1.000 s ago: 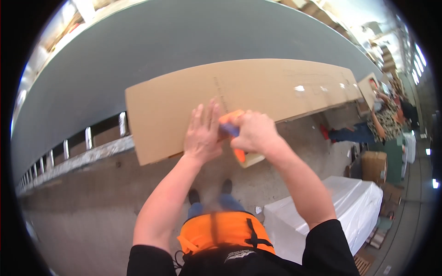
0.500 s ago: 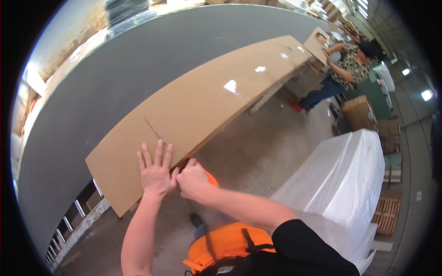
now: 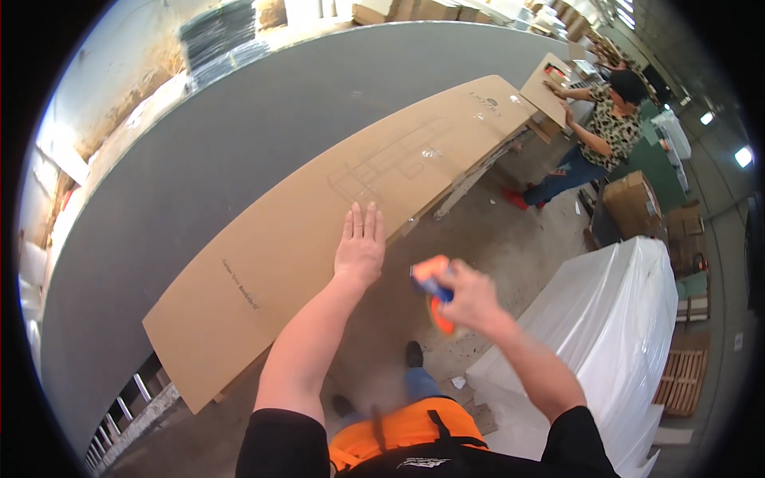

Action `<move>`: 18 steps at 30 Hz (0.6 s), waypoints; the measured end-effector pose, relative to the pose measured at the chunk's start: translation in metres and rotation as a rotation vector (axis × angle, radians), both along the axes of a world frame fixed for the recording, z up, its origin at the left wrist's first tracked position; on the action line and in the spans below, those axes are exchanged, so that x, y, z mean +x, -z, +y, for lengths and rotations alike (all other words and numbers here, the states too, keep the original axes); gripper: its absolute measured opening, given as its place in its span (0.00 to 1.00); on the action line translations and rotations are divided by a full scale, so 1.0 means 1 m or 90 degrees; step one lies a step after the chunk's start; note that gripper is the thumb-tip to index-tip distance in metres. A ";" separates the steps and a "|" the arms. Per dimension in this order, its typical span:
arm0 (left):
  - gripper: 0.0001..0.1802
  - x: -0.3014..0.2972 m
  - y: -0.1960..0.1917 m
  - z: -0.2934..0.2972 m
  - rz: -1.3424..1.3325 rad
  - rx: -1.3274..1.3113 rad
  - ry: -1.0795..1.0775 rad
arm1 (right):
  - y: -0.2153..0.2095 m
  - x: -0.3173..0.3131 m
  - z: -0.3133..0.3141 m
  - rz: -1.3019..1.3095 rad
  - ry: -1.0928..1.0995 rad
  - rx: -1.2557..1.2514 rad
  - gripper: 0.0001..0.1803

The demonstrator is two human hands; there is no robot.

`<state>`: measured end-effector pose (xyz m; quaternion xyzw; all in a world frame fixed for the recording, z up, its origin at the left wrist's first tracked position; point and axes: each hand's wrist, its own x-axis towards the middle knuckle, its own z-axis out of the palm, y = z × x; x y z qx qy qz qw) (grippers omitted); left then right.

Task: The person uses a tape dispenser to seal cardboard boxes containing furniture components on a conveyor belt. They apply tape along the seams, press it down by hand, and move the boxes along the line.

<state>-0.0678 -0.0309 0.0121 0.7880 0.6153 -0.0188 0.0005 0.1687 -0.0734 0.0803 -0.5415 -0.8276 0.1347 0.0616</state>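
Pressing left hand (image 3: 360, 248) flat, fingers spread, on long brown cardboard sheet (image 3: 319, 231) running lower-left to upper-right across grey table (image 3: 199, 151). Right hand (image 3: 470, 296), clenched round orange-blue tool (image 3: 433, 288), hangs off sheet's near edge; left nearer.

Open floor (image 3: 510, 247) lies between cardboard sheet (image 3: 319, 239) and wrapped pallet (image 3: 621, 334).
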 end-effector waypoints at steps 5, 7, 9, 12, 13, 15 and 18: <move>0.45 0.002 0.005 0.003 0.040 -0.016 -0.022 | -0.102 -0.072 0.146 -0.032 -0.068 0.067 0.27; 0.43 0.006 0.006 0.007 0.009 0.015 -0.007 | -0.111 -0.101 0.182 0.024 -0.086 0.059 0.25; 0.43 0.011 -0.004 0.009 0.004 0.008 -0.007 | -0.108 -0.121 0.205 -0.185 -0.073 -0.188 0.16; 0.44 0.003 -0.007 0.007 0.013 0.000 -0.007 | -0.049 -0.091 0.186 -0.214 -0.168 -0.114 0.17; 0.45 0.001 -0.005 0.003 0.022 -0.001 -0.013 | -0.058 -0.076 0.163 -0.173 -0.178 -0.176 0.16; 0.45 -0.002 -0.003 -0.001 0.020 -0.004 -0.020 | -0.022 -0.030 0.125 -0.144 -0.193 -0.038 0.17; 0.46 0.005 -0.009 0.006 0.027 -0.021 -0.025 | 0.011 -0.002 0.098 -0.184 -0.159 -0.124 0.18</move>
